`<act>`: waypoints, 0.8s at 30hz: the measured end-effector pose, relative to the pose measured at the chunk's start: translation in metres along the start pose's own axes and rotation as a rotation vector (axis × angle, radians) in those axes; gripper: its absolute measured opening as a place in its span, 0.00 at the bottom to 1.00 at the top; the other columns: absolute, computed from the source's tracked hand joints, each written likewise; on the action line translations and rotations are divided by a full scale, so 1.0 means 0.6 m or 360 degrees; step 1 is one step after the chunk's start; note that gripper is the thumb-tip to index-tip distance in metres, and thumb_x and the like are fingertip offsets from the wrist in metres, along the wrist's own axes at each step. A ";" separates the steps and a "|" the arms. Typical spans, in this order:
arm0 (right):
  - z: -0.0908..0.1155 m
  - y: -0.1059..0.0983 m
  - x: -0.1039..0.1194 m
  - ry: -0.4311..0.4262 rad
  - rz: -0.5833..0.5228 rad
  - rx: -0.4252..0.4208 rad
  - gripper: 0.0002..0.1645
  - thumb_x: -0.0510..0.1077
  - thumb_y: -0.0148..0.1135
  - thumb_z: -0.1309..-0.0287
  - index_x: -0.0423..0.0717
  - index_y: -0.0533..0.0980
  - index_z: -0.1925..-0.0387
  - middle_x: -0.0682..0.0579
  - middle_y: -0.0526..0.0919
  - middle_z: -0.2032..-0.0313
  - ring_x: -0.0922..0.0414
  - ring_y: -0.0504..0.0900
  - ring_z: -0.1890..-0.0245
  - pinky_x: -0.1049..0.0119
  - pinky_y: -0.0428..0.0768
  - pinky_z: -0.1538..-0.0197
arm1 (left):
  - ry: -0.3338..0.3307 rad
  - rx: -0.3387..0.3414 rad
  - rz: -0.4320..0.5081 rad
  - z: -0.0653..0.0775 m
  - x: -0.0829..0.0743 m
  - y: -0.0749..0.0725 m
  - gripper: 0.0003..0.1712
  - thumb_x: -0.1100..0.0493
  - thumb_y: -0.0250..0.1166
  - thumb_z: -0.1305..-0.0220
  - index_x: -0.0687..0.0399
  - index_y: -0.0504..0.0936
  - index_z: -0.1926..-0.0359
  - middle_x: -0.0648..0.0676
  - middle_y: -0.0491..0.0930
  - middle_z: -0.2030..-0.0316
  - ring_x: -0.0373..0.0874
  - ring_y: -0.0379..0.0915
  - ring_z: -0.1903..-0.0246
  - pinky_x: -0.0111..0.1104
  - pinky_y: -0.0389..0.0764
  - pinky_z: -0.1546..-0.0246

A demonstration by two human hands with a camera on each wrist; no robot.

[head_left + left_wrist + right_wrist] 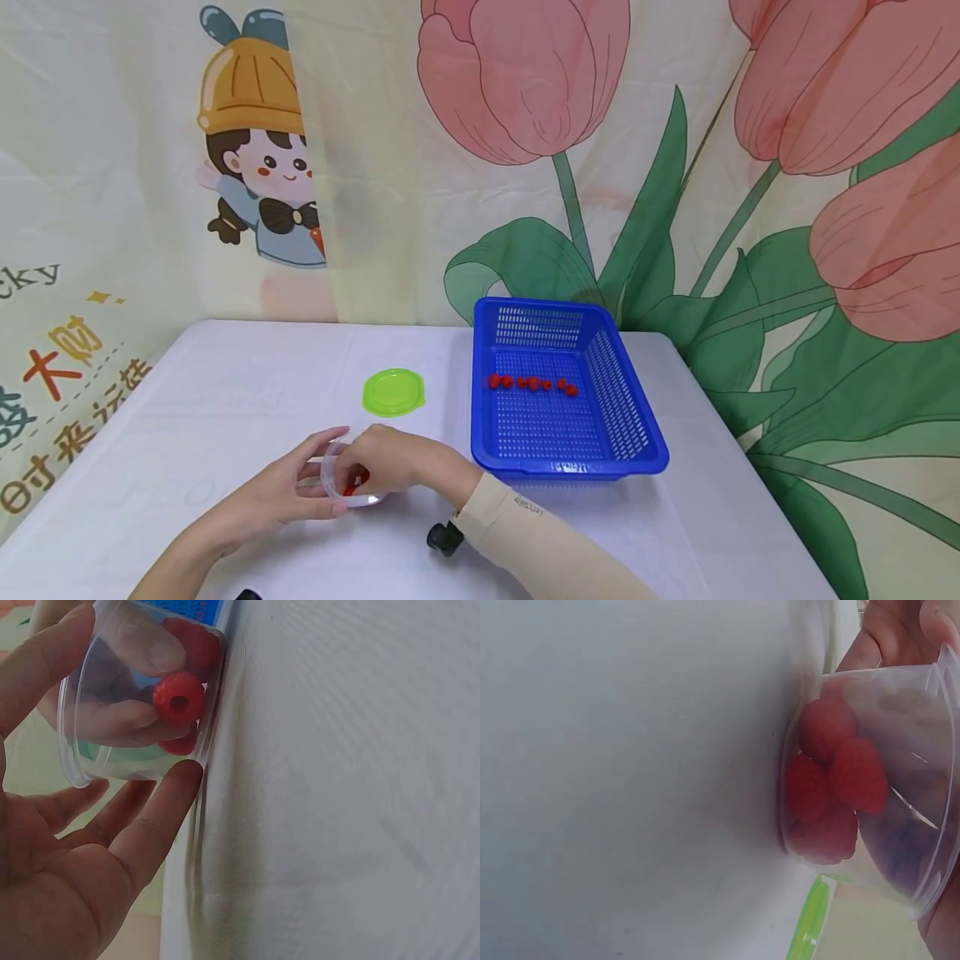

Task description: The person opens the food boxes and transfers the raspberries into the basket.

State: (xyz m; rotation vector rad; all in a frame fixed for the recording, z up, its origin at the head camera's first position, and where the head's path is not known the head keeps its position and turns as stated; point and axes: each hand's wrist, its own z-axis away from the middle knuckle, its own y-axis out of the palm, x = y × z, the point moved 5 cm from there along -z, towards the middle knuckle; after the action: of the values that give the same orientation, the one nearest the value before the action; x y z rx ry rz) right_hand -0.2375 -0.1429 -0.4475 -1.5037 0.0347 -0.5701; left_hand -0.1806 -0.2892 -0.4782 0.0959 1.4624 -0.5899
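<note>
The clear, round plastic cup stands on the white cloth-covered table, looking upright, and is the landmark here. The left hand holds it from its left side, thumb and fingers spread around the wall, one fingertip low by the base. The right hand reaches in over the rim from the right, its fingers bent among the red, bumpy raspberries; I cannot tell whether they pinch one. At least four berries sit low in the cup. The two hands are close together, with only the thin wall between some of their fingers.

The likeliest trouble is a tip: if the right knuckles catch the rim on the way out, the light cup could swing over, since the left grip looks spread rather than firm. Squeezing harder to prevent that could buckle the soft wall. One berry shows a hollow end, so a pinch there might squash it or let it slip. Crowded together, the berries could also drag a neighbour up and over the rim.

Beyond the cup lies the flat, bright green plastic lid, where a stray elbow seems unlikely to reach. Well to the cup's right, the blue, rectangular mesh basket bears a row of loose red berries that could roll if knocked.
</note>
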 end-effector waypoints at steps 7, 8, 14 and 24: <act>0.004 0.001 -0.007 0.0021 -0.0120 -0.0076 0.10 0.43 0.77 0.36 0.56 0.89 0.53 0.68 0.86 0.64 0.70 0.79 0.62 0.86 0.72 0.54 | -0.0063 -0.0021 -0.0014 -0.001 0.002 0.001 0.57 0.57 0.76 0.34 0.41 0.49 0.16 0.65 0.57 0.21 0.62 0.74 0.32 0.31 0.82 0.44; 0.004 0.002 -0.008 0.0025 -0.0139 -0.0082 0.11 0.44 0.77 0.36 0.56 0.89 0.53 0.68 0.86 0.63 0.70 0.79 0.62 0.87 0.73 0.54 | -0.0064 -0.0022 -0.0018 -0.001 0.002 0.001 0.57 0.57 0.76 0.34 0.41 0.49 0.16 0.65 0.57 0.21 0.63 0.74 0.31 0.31 0.82 0.44; 0.004 0.005 -0.011 0.0020 -0.0208 -0.0108 0.13 0.43 0.78 0.37 0.55 0.89 0.51 0.67 0.88 0.61 0.70 0.79 0.62 0.87 0.74 0.54 | -0.0060 -0.0008 -0.0018 0.001 0.002 0.001 0.57 0.57 0.76 0.34 0.42 0.49 0.15 0.67 0.55 0.20 0.64 0.73 0.31 0.32 0.82 0.44; 0.028 -0.039 0.003 0.0040 -0.0089 -0.0205 0.14 0.43 0.77 0.36 0.54 0.90 0.49 0.65 0.88 0.60 0.72 0.79 0.62 0.87 0.74 0.56 | -0.0104 -0.0024 -0.0054 0.005 0.003 -0.002 0.56 0.55 0.76 0.33 0.37 0.50 0.15 0.66 0.58 0.21 0.64 0.74 0.32 0.38 0.82 0.44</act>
State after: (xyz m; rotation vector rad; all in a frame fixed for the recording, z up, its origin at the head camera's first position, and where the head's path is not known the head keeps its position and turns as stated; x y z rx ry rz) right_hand -0.2377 -0.1271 -0.4236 -1.6264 0.0497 -0.6415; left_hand -0.1782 -0.2918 -0.4791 0.0394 1.4069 -0.6041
